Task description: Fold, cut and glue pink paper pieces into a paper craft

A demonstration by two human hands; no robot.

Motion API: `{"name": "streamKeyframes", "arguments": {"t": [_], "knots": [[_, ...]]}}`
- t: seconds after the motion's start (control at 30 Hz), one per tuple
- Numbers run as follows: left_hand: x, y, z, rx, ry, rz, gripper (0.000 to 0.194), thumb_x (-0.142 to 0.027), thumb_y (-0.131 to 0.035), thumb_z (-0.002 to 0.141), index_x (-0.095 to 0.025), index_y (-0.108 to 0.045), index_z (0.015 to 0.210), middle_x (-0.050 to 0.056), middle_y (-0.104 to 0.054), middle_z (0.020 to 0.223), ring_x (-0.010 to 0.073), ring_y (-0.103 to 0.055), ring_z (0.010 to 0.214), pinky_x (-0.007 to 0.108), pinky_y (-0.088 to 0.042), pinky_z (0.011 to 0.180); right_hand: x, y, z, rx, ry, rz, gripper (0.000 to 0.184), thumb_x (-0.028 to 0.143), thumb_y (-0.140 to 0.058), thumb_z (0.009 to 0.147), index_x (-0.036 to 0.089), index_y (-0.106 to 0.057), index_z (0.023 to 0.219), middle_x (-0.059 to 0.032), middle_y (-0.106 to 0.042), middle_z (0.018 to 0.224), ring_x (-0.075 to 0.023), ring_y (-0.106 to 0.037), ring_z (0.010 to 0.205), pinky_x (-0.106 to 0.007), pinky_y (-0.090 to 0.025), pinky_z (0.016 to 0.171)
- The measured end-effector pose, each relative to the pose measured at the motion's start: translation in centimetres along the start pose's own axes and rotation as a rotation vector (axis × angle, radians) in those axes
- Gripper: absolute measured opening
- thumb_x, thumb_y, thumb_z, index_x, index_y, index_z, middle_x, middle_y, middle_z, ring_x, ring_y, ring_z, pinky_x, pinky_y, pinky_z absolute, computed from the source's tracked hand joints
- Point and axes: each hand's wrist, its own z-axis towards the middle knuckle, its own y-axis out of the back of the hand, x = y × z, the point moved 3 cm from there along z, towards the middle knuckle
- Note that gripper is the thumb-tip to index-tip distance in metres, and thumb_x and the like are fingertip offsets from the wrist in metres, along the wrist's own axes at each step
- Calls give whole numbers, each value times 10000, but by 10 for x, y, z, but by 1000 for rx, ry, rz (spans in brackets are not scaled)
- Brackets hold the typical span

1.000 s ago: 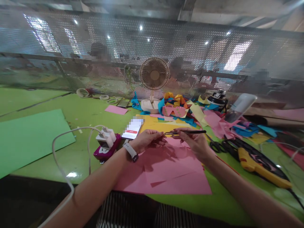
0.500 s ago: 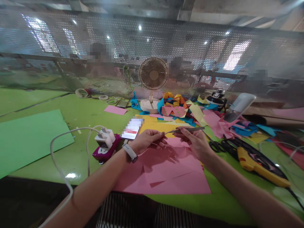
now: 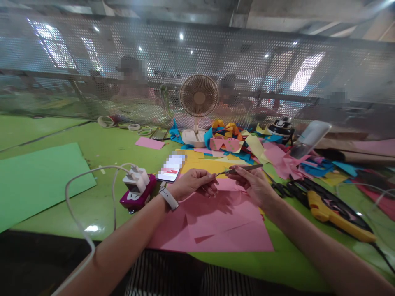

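My right hand (image 3: 251, 183) pinches a thin metal tool, likely tweezers (image 3: 243, 168), which point left toward my left hand (image 3: 194, 183). The left hand's fingers are curled and pinched near the tool's tip; what they hold is too small to make out. A pale watch (image 3: 168, 198) sits on the left wrist. Both hands hover over pink paper sheets (image 3: 222, 226) lying on the green table (image 3: 101, 144). A yellow sheet (image 3: 210, 164) lies just behind them.
A phone (image 3: 171, 167) and a magenta power strip (image 3: 137, 193) with white chargers and cable lie left of my hands. Scissors (image 3: 282, 189) and a yellow glue gun (image 3: 338, 218) lie to the right. A small fan (image 3: 199, 102), coloured paper scraps (image 3: 234, 142) and a perforated screen stand behind.
The tool's far end has lowered and tilted slightly, and the right hand has drawn a little closer to the left. The left hand has stayed in place.
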Motion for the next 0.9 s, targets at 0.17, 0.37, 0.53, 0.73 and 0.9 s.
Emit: {"name": "streamKeyframes", "arguments": {"t": [0.17, 0.37, 0.53, 0.73, 0.9], "knots": [[-3, -1, -1, 10, 17, 54, 361, -475, -565, 790, -121, -620, 831, 62, -681, 693, 111, -621, 563, 221, -492, 545, 1, 1, -1, -16, 31, -32, 166, 292, -719, 675, 189, -684, 800, -25, -723, 702, -143, -686, 638, -158, -426, 472], [-8, -3, -4, 41, 22, 55, 257, -361, -635, 762, -125, -622, 861, 58, -680, 718, 127, -634, 587, 243, -505, 566, 6, -2, -3, -18, 103, -76, 184, 304, -703, 693, 177, -664, 821, -41, -723, 740, -147, -684, 640, -165, -421, 464], [-6, -2, -3, 48, 30, 62, 265, -366, -628, 762, -127, -617, 875, 60, -679, 723, 127, -634, 577, 247, -504, 561, 8, -1, -4, -19, 114, -111, 214, 327, -696, 699, 166, -648, 832, -57, -724, 750, -156, -684, 649, -178, -434, 480], [-5, -2, -2, 66, 22, 76, 254, -363, -618, 769, -132, -619, 873, 59, -675, 729, 126, -634, 574, 239, -501, 551, 9, 0, -5, -5, 109, -158, 223, 340, -690, 705, 170, -645, 842, -59, -725, 778, -166, -685, 661, -193, -444, 498], [-5, -1, -2, 63, 28, 89, 264, -373, -624, 763, -135, -619, 877, 57, -676, 729, 125, -631, 573, 241, -498, 554, 11, 0, -5, -6, 131, -190, 271, 373, -701, 680, 160, -645, 838, -56, -714, 725, -181, -682, 611, -196, -413, 447]]}}
